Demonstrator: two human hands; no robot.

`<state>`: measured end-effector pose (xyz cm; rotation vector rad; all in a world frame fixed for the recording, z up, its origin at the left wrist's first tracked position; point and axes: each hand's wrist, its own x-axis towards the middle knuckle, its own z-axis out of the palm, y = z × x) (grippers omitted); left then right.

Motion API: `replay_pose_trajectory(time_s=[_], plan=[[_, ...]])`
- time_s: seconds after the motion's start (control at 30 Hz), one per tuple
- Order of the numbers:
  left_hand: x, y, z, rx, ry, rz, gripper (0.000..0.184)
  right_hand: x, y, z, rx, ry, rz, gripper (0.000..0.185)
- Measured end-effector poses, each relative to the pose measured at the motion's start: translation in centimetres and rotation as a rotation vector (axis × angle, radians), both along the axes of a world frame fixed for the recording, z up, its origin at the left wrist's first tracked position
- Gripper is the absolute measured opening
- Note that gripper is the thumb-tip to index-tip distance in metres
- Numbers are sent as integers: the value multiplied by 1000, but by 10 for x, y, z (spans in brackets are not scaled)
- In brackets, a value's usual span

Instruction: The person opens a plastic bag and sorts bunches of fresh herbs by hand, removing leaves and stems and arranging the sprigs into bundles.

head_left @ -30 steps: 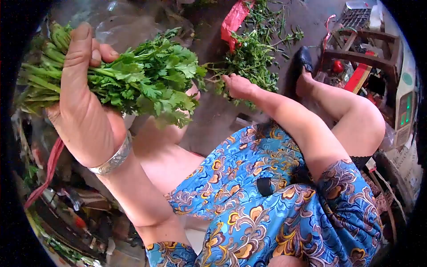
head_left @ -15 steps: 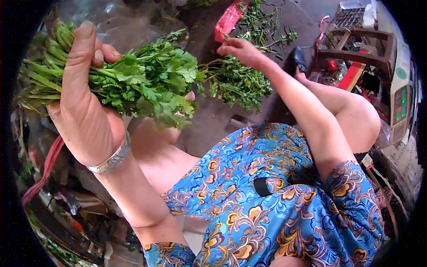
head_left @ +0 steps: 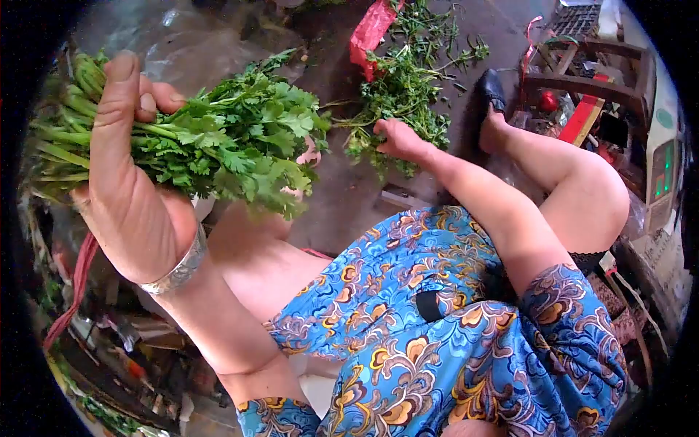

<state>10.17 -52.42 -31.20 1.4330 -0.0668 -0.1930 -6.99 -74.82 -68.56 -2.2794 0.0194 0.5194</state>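
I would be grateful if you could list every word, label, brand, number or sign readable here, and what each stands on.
No text can be read with certainty.
Green lit display on the pale device at the right edge: characters too small and blurred.
Pale box below it: dark marks that look like writing, too blurred to read.

at right, a dark wooden frame (head_left: 615, 48) stood near a red-and-yellow box (head_left: 582, 121) and a round red object (head_left: 547, 100). a pale device (head_left: 661, 120) bore green lights. at left hung a red band (head_left: 79, 280).
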Motion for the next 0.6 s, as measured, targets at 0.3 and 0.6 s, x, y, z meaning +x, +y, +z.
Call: replay_pose_trajectory(time_s=[0.3, 0.6], plan=[[-9, -10, -1, -77, -101, -14, 19, 35, -52, 32, 62, -139, 153, 25], [-4, -25, 0, -43, -155, 79, 15, 35, -52, 70, 359, 203, -217, 34]])
